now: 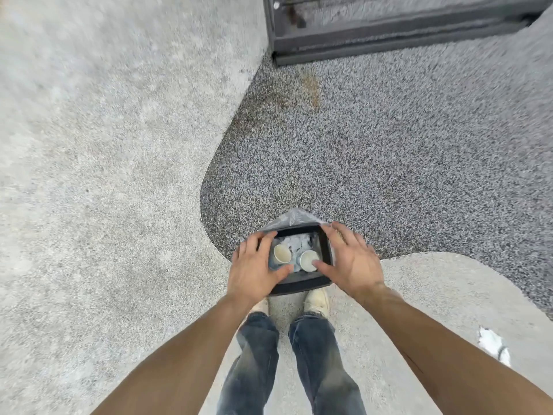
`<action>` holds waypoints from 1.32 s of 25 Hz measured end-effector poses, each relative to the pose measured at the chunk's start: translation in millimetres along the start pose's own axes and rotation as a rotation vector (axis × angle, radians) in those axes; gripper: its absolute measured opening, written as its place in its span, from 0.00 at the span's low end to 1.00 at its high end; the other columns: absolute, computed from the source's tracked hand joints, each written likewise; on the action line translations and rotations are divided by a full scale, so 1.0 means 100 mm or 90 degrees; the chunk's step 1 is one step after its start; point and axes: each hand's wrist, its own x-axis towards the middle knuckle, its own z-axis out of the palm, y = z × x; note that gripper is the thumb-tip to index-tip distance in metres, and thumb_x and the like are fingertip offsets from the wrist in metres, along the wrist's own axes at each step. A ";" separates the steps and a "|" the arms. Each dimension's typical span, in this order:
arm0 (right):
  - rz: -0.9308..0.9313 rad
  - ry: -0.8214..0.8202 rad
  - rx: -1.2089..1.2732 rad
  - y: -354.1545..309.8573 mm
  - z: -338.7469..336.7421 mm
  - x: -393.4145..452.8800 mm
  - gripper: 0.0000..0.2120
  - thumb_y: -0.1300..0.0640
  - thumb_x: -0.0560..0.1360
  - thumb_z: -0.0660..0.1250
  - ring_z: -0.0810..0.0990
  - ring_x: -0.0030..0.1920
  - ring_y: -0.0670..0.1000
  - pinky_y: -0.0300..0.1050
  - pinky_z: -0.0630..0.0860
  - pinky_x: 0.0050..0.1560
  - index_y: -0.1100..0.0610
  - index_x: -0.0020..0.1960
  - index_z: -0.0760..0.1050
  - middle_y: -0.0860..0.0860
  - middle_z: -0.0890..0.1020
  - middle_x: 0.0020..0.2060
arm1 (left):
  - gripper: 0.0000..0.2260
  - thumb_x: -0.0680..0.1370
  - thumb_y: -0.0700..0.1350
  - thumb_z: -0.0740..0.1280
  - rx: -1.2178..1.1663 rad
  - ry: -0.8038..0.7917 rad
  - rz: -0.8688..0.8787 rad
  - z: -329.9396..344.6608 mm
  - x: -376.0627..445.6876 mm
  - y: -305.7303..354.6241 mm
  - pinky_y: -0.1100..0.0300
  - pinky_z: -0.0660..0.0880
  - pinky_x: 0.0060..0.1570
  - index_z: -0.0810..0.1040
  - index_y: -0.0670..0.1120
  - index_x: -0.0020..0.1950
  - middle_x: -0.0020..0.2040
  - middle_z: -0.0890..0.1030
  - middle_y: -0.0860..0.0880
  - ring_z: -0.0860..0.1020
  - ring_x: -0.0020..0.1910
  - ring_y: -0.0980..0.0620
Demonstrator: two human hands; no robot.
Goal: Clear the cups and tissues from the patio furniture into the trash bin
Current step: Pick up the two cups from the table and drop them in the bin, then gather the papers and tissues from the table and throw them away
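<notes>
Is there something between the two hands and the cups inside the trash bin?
Nothing visible. The left hand and right hand hover open above the trash bin, whose top is open. Two cups lie in plain sight on the tissues, with no lid or cover over them.

At the lower centre of the frame the trash bin (pixel 300 287) stands on the ground just ahead of the person's shoes (pixel 316 301), with two cups (pixel 282 253) side by side inside it on tissues (pixel 296 243), the left hand (pixel 254 269) over its left rim and the right hand (pixel 351 260) over its right.
</notes>
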 end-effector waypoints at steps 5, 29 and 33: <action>-0.018 0.104 0.009 -0.18 -1.41 -0.53 0.37 0.31 0.71 0.58 0.53 0.76 0.51 0.59 0.50 0.70 0.40 0.75 0.50 0.45 0.55 0.76 | 0.36 0.72 0.72 0.60 -0.030 0.046 0.075 -1.28 -0.33 0.75 0.43 0.56 0.72 0.53 0.61 0.76 0.76 0.56 0.56 0.58 0.74 0.52; 0.669 0.567 -0.043 -0.84 -2.30 -5.31 0.36 0.28 0.71 0.55 0.58 0.75 0.55 0.57 0.57 0.73 0.45 0.74 0.63 0.50 0.65 0.74 | 0.37 0.71 0.76 0.50 0.074 -0.016 1.001 -2.50 -2.44 3.44 0.49 0.46 0.75 0.59 0.59 0.76 0.78 0.58 0.55 0.54 0.77 0.52; 0.820 0.561 -0.032 -1.11 -1.81 -6.35 0.38 0.26 0.70 0.48 0.56 0.75 0.53 0.54 0.55 0.73 0.43 0.74 0.61 0.47 0.64 0.74 | 0.37 0.71 0.76 0.50 0.058 -0.098 1.125 -2.04 -3.36 3.78 0.48 0.46 0.76 0.59 0.60 0.76 0.78 0.57 0.56 0.53 0.77 0.54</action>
